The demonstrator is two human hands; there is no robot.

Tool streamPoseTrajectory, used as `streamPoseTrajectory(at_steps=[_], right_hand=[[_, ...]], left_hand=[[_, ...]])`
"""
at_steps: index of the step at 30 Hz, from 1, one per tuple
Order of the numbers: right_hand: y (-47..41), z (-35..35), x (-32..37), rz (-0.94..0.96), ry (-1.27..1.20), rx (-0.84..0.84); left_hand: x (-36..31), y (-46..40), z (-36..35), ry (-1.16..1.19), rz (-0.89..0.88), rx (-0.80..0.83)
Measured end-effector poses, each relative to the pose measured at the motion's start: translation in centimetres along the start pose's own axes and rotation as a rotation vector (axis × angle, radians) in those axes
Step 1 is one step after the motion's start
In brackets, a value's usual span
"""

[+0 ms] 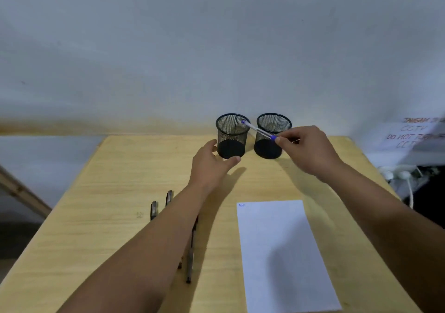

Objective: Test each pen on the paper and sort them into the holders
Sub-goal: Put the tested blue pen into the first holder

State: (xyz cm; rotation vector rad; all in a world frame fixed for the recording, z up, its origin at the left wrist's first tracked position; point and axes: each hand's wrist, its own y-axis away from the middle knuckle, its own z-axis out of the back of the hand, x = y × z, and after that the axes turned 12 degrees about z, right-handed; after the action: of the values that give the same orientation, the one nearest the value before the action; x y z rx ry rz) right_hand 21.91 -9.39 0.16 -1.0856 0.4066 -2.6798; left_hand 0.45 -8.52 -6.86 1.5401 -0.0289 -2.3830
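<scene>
Right hand [310, 149] pinches the blue pen [258, 130] at its near end. Left hand [212, 161], fingers spread, cups the left holder [231, 135] at its base without a full grip. The pen's long axis runs toward ten o'clock, its far tip over the left holder's rim, crossing the right holder [272, 135]. Both holders appear empty. Paper [281, 252] lies at six o'clock on the desk [120, 192]; the dark pens [190, 252] wait untested beneath the left forearm.

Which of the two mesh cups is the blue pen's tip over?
The left mesh cup, beside the left hand. The blue pen, pinched by the right hand, crosses the right mesh cup.
</scene>
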Motion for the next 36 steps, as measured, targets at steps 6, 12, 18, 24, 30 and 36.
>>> streamPoseTrajectory(at_steps=[6,12,18,24,30,36], right_hand=[[-5.9,-0.7,0.8,0.163,0.283,0.185],[-9.6,-3.5,2.1,0.227,0.416,0.359],[-11.6,-5.9,2.8,0.244,0.521,0.492],[-12.3,-6.7,2.8,0.205,0.562,0.528],[-10.0,-5.9,3.0,0.295,0.492,0.211],[-4.9,-5.8,4.0,0.293,0.205,0.100]], left_hand=[[0.1,-4.5,-1.4,-0.053,0.068,-0.013],[0.9,-5.8,-2.2,0.007,0.045,-0.047],[1.6,-5.5,-2.6,0.063,0.006,-0.091],[1.4,-5.2,-2.3,0.046,0.000,-0.079],[1.2,-4.2,0.3,-0.059,0.018,0.031],[2.4,1.4,5.9,-0.123,-0.041,0.020]])
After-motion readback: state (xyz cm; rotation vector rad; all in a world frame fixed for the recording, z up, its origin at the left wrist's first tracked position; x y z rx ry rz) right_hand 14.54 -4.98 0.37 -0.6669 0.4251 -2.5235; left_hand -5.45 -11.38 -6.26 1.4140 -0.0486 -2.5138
